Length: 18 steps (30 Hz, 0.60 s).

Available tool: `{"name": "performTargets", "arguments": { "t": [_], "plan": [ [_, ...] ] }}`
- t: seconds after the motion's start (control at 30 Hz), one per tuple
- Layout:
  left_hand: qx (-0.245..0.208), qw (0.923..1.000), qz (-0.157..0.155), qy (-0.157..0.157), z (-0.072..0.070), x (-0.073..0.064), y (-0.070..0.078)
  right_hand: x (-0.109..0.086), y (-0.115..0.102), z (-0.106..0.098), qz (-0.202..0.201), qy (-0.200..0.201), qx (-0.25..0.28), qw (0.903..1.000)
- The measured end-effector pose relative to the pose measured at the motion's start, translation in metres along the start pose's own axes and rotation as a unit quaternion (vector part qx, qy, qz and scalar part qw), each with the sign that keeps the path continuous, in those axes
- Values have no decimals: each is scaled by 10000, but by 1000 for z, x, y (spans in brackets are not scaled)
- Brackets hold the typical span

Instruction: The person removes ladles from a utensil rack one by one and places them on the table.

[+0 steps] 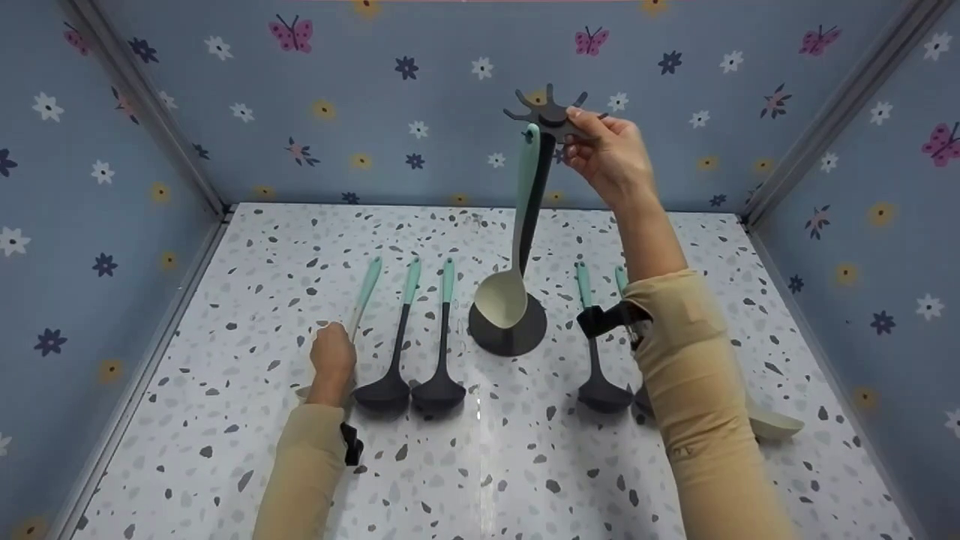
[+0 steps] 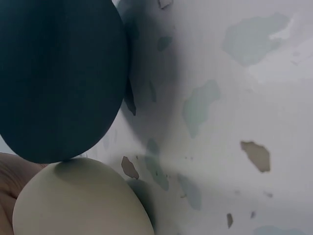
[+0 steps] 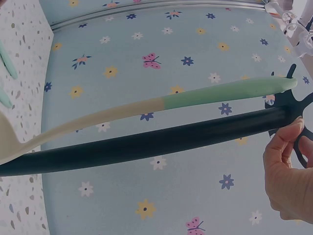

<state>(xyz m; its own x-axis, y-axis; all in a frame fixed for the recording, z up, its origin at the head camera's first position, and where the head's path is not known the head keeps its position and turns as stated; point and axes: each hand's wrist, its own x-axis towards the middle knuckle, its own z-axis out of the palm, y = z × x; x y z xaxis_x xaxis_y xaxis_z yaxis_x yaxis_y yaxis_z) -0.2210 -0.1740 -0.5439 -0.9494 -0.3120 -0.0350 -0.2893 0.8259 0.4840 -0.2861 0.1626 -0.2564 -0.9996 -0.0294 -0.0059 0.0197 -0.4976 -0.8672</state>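
A dark utensil stand (image 1: 534,337) with a round base, a black pole and a top ring of hooks (image 1: 551,114) is on the table. One cream ladle (image 1: 501,298) with a mint handle hangs from a hook. My right hand (image 1: 611,154) pinches the hook ring between thumb and fingers; the right wrist view shows the hanging ladle (image 3: 132,110) beside the pole (image 3: 146,144). At the left, my left hand (image 1: 332,356) grips the shaft of another cream ladle (image 1: 367,285), its bowl (image 2: 78,200) touching a dark ladle's bowl (image 2: 58,73) in the left wrist view.
Two dark ladles with mint handles, one nearer the left hand (image 1: 382,390) and one nearer the stand (image 1: 439,390), lie left of it. Right of it lie a dark ladle (image 1: 604,394), another partly behind my sleeve, and a cream ladle bowl (image 1: 772,424). Flowered panels (image 1: 450,90) enclose the table.
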Motion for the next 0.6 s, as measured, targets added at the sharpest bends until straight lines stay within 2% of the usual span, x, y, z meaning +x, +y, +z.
{"name": "performTargets", "arguments": {
  "t": [0.2, 0.33, 0.47, 0.6],
  "plan": [
    [-65, 10000, -29, 35, -1, -3, 2, 1, 1, 0, -5, 20, -67, 10000],
    [-271, 9990, 99, 344, 0, -5, 6, 1, 1, 0, 13, 20, -46, 10000],
    [-584, 9954, 292, 695, 1, -7, 16, 0, 1, 0, -6, 7, -66, 10000],
    [-1012, 9918, 322, 717, 1, -11, 32, 0, 1, -1, -16, 27, -73, 10000]
  ]
}}
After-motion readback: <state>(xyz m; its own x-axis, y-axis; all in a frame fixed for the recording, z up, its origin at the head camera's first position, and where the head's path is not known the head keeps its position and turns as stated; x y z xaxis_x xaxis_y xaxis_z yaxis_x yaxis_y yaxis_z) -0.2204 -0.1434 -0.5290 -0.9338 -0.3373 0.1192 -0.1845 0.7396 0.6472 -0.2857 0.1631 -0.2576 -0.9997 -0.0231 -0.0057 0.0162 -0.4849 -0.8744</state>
